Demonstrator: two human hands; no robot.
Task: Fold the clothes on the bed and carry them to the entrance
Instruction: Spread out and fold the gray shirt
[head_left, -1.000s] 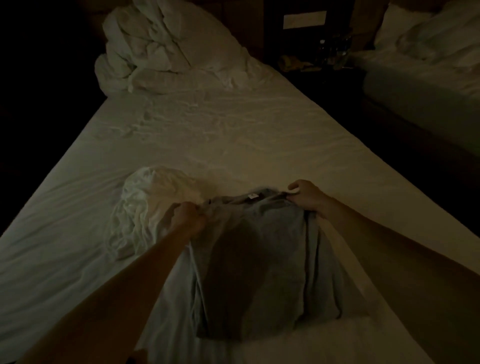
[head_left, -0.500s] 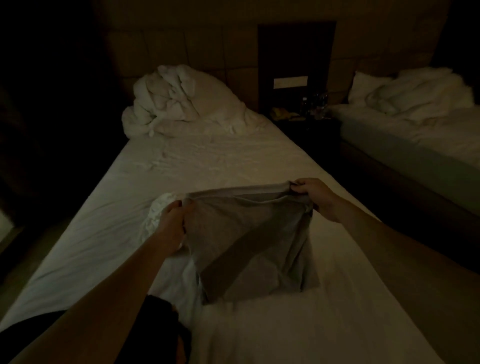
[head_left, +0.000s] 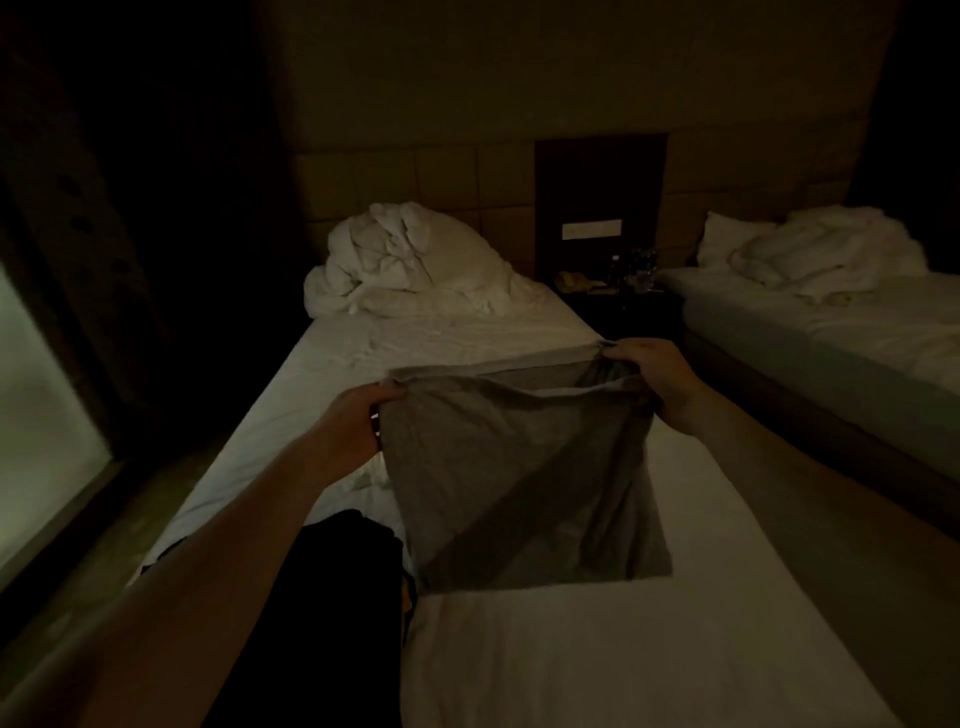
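White sheet on the near bed (head_left: 675, 649), filling centre and lower frame, w/ bunched white duvet (head_left: 410, 270) up at upper centre against the headboard. Second bed (head_left: 831, 332) at right edge, well apart across a dark gap, w/ its own crumpled bedding. Dark nightstand (head_left: 618, 296) between the two beds, small clutter on top, too dim to ID. Pale lit panel (head_left: 36, 415) at far left, poss. window or glass, can't tell. Grey garment (head_left: 519, 478) mid-frame, held up off the sheet by its top edge, hanging in a rough folded rectangle, lower hem just over or brushing the mattress, unclear which. Black fabric (head_left: 343, 582) at lower centre-left, beside the garment, prob. another item or the person's own clothing, can't tell. Left hand (head_left: 353, 426) pinching the garment's top left corner, fingers curled over the edge; right hand (head_left: 649, 374) pinching the top right corner likewise. Risks, as judgement only: fold likely to slip open if either pinch loosens, since layers hang free below and nothing pins them; right side looks bunched under the fingers, so uneven tension could skew the crease when laid back down. Low light makes misaligned edges hard to spot. Bit of white cloth (head_left: 371, 475) peeking under left wrist, could get dragged along or trapped in the fold if garment lowered onto it. Carry to entrance not yet begun.
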